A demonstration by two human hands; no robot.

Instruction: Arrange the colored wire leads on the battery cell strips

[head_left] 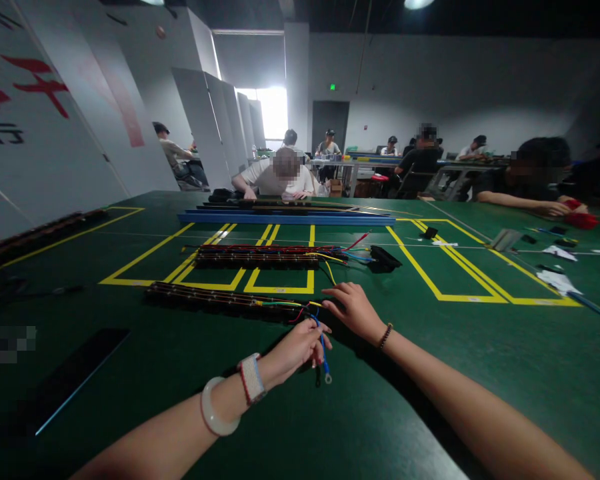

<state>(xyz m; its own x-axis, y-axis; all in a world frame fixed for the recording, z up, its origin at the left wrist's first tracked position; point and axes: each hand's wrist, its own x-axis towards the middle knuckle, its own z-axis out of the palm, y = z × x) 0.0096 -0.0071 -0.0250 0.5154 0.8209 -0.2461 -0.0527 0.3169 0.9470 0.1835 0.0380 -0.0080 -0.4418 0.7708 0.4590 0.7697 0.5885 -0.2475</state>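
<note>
Blue wire (324,350) hangs pinched in the left hand (294,348), the right hand (359,311) loosely spread nearby.

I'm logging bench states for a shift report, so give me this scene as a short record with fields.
Table: green, marked with yellow tape
Near strip: black, lying flat, wires at its right end
Far strip: beyond the near one, black connector to its right
Blue beam: behind the far strip
Left hand: holds blue wire, ring terminal hanging below
Right hand: open, by the near strip's right end; contact unclear
Co-worker: across the table, behind the beam
</note>
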